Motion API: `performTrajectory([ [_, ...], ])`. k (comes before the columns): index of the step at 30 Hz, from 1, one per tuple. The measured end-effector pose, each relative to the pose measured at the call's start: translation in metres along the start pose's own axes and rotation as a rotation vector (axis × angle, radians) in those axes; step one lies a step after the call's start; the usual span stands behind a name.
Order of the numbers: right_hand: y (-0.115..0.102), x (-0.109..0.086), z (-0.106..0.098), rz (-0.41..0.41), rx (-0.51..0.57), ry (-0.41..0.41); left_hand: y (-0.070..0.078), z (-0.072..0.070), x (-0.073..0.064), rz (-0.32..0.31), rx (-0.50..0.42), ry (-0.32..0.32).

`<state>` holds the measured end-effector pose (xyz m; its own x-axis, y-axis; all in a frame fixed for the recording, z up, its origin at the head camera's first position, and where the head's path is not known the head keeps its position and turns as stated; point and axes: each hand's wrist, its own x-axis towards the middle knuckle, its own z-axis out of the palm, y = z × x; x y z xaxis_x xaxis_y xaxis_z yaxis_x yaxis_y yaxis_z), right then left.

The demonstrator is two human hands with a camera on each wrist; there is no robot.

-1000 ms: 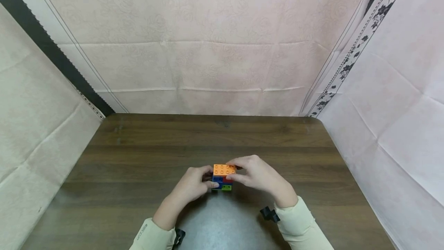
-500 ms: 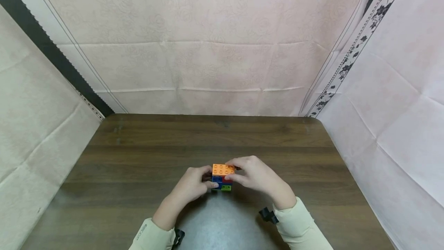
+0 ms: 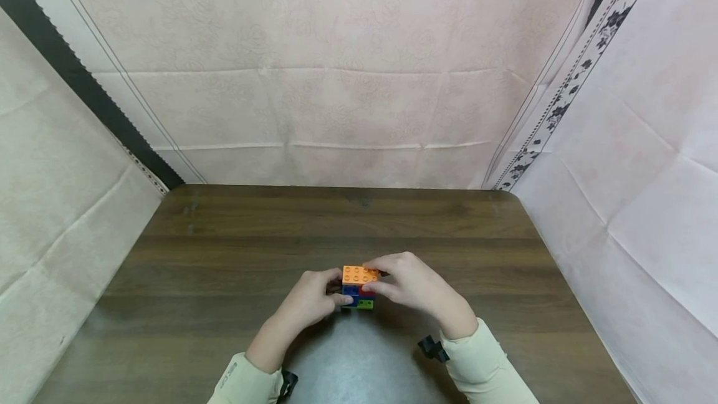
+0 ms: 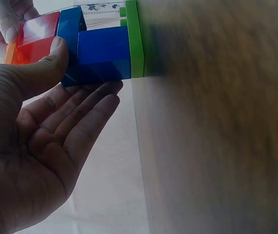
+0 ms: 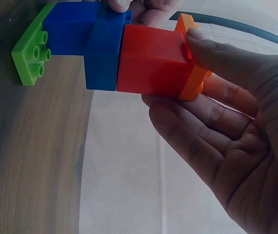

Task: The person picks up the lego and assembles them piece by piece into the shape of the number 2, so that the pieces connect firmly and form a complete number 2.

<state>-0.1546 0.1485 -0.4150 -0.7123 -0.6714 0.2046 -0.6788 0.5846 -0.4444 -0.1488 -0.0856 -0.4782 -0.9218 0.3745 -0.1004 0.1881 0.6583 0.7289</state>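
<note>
A stack of toy building bricks stands upright near the table's front middle. At its base is a flat green brick (image 3: 365, 305) with studs showing on one side. Above it come a blue brick (image 4: 105, 46), a thinner blue layer (image 5: 101, 68) and a red brick (image 5: 153, 53). A flat orange brick (image 3: 359, 275) with studs forms the top. My left hand (image 3: 307, 297) grips the stack's left side, thumb in front on the blue part. My right hand (image 3: 412, 282) pinches the top right, thumb along the edge of the orange brick; some fingertips are hidden behind.
The stack stands on a brown wood-grain table (image 3: 252, 223). Pale cloth (image 3: 348, 123) hangs behind the far edge and along both sides. A small black clip-like device (image 3: 433, 349) sits at the right cuff, another (image 3: 288, 385) at the left.
</note>
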Motion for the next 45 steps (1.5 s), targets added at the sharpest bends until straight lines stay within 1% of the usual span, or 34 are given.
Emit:
performTrajectory([
  [9,-0.0006,0.0005,-0.0016,0.028,0.026,-0.022,-0.0004,0.001,0.0005,-0.001,0.007,0.005],
  [16,-0.0014,0.0015,-0.0024,0.036,0.021,-0.023,-0.0003,0.001,0.0011,-0.008,0.006,0.002],
  [21,-0.0016,0.0019,-0.0016,0.045,0.013,-0.025,0.0004,0.0004,0.0008,0.006,0.005,-0.002],
  [32,-0.0037,0.0038,-0.0036,0.069,0.015,-0.04,-0.0007,-0.0001,0.0005,0.01,-0.002,-0.003],
  [39,-0.0051,0.0064,-0.0056,0.096,0.04,-0.076,-0.002,0.0002,0.0014,0.013,-0.004,-0.01],
  [45,-0.0072,0.0084,-0.0067,0.114,0.038,-0.097,-0.0024,0.0008,0.0016,0.015,0.004,-0.007],
])
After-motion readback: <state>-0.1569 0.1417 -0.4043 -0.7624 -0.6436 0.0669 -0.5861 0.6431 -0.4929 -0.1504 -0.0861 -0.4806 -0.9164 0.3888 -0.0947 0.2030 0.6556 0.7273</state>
